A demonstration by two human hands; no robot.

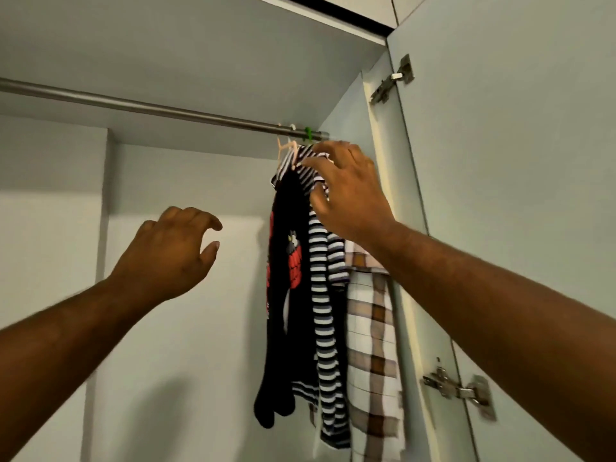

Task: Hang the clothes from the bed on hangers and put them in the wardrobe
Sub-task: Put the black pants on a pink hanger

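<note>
Three garments hang at the right end of the wardrobe rail (133, 106): black top (286, 295), striped top (321, 311), checked shirt (370, 345). My right hand (350, 195) grips the striped top's shoulder; my left hand (170, 251) hovers empty, loosely curled. Bed unseen; remainder undetermined.

Dim, warm light from behind; soft shadows, wide-angle edge warp, slight blur.

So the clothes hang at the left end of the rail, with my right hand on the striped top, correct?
No. The head view shows the clothes hanging at the right end of the rail, with your right hand on the striped top.
</note>
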